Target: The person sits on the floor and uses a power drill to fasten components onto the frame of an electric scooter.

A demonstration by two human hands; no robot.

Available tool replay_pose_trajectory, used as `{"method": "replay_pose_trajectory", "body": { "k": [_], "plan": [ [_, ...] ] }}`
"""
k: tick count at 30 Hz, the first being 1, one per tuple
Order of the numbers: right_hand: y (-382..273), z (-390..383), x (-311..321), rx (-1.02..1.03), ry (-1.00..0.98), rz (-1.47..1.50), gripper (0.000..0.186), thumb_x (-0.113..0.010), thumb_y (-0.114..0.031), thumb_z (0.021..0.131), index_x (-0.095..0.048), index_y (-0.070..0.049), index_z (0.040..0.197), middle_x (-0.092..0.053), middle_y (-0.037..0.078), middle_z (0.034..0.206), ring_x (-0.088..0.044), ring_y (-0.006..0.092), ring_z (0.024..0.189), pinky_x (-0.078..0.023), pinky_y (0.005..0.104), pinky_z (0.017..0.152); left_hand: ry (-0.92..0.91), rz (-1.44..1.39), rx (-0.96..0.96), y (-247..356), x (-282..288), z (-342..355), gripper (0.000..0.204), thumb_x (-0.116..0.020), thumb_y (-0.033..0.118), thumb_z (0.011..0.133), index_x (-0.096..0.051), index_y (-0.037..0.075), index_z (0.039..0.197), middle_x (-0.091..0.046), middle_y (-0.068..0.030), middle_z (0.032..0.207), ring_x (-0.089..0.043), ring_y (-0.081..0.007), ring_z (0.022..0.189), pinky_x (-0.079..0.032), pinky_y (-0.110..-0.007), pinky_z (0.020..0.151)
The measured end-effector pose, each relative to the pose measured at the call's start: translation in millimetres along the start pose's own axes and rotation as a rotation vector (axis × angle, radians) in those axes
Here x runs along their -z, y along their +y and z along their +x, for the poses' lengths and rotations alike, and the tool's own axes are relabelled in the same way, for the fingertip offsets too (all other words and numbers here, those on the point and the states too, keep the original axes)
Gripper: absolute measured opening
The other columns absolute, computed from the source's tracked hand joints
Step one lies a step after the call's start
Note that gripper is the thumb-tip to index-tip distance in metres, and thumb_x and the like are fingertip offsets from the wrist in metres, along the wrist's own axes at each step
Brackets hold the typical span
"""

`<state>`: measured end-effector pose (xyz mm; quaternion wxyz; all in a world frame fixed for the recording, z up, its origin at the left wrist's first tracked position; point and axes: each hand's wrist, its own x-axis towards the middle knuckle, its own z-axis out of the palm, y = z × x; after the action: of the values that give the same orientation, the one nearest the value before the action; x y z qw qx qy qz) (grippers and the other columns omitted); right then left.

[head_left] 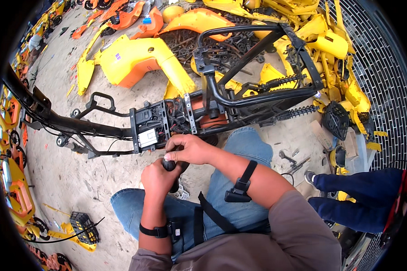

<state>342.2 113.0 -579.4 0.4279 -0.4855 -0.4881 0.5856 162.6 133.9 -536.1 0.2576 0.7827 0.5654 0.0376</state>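
Observation:
I sit before a black scooter frame (pixel 108 131) lying across my view, with a battery-tray section of wiring, a pale box (pixel 147 137) and coil springs (pixel 294 113). Just below its middle, my left hand (pixel 158 176) grips a black object (pixel 169 164), apparently a tool, mostly covered by my fingers. My right hand (pixel 187 149) is curled over the top of that object, thumb and fingers closed on something small that I cannot make out.
Yellow and orange body panels (pixel 140 58) and dark metal parts (pixel 235 49) lie beyond the frame. Scooters (pixel 16 189) line the left. Loose tools (pixel 294 165) and a black basket (pixel 335 119) are at right, where a person's legs (pixel 348 198) stand by a brick-patterned surface.

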Motion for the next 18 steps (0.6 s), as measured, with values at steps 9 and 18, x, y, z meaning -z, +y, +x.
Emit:
{"method": "replay_pose_trajectory", "body": {
  "k": [9, 18],
  "plan": [
    [-15.1, -13.7, 16.8, -0.025, 0.192, 0.698, 0.011, -0.049, -0.009, 0.094, -0.057, -0.004, 0.1, -0.068, 0.012, 0.102, -0.071, 0.0228, 0.088, -0.058, 0.0362, 0.077, 0.036, 0.072, -0.065, 2.5, -5.6, -3.9, 0.051, -0.078, 0.054, 0.074, -0.072, 0.003, 0.076, -0.069, -0.0199, 0.069, -0.07, -0.0398, 0.068, -0.057, -0.047, 0.065],
    [-28.6, -34.9, 7.9, -0.331, 0.186, 0.124, 0.015, -0.057, -0.014, 0.088, -0.065, -0.002, 0.088, -0.065, 0.007, 0.072, -0.057, 0.0121, 0.057, -0.044, 0.0289, 0.051, 0.175, -0.192, 0.002, 0.6, 2.9, -10.3, 0.046, -0.082, 0.046, 0.077, -0.072, 0.001, 0.081, -0.069, -0.0214, 0.069, -0.072, -0.0383, 0.069, -0.056, -0.044, 0.065]
  ]
}}
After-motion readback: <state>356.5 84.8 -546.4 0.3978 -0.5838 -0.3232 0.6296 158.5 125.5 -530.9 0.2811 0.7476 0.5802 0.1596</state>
